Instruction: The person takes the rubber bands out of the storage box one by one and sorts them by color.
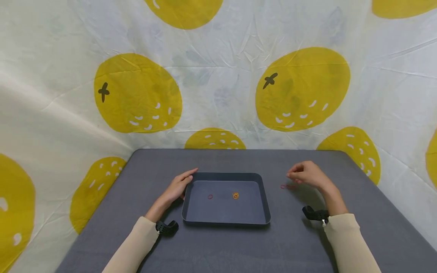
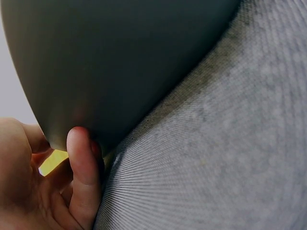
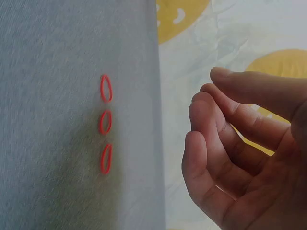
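My left hand (image 1: pixel 177 188) holds the left side of a dark grey rectangular tray (image 1: pixel 225 223), near its far left corner. In the left wrist view, fingers (image 2: pixel 82 165) rest against the tray's outer wall (image 2: pixel 110 62). Inside the tray lie a red rubber band (image 1: pixel 210 196) and a small cluster of orange-yellow bands (image 1: pixel 235 195). To the right of the tray, my right hand (image 1: pixel 308 175) hovers above the table with fingers bent and nothing visible between them. Three red rubber bands (image 3: pixel 105 122) lie in a row on the table near it.
A grey cloth-covered table (image 1: pixel 225 250) carries everything. Behind it and at both sides hangs a white curtain (image 1: pixel 218 87) with large yellow fruit prints. Each wrist wears a black camera mount (image 1: pixel 167 228).
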Tool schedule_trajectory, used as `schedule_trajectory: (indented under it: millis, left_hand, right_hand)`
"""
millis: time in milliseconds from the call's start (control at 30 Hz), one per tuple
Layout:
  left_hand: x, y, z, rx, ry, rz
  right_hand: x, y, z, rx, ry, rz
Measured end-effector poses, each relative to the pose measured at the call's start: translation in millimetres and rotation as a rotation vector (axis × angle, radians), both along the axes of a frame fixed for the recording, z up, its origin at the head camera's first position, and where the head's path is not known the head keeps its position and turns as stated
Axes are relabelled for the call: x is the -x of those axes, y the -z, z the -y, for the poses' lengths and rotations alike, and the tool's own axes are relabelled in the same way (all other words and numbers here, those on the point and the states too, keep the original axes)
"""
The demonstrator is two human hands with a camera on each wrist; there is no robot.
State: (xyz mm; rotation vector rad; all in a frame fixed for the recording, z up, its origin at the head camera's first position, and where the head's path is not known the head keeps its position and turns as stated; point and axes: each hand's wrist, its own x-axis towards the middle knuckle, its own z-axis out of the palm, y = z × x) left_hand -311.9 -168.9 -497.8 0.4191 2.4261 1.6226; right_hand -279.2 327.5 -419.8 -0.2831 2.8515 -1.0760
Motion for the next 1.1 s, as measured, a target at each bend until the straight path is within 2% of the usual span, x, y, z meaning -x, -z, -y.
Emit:
schedule_trajectory:
  millis: [600, 1100]
  left_hand:
    - [0.9, 1.2, -1.1, 0.031, -0.032, 0.008]
    - [-0.5, 0.9, 2.0, 0.003, -0.019, -0.001]
  right_hand:
    - [-1.5, -12.7, 22.6, 0.005, -0.065, -0.051]
    - [-6.5, -20.8, 38.1, 0.014, -0.100, -0.063]
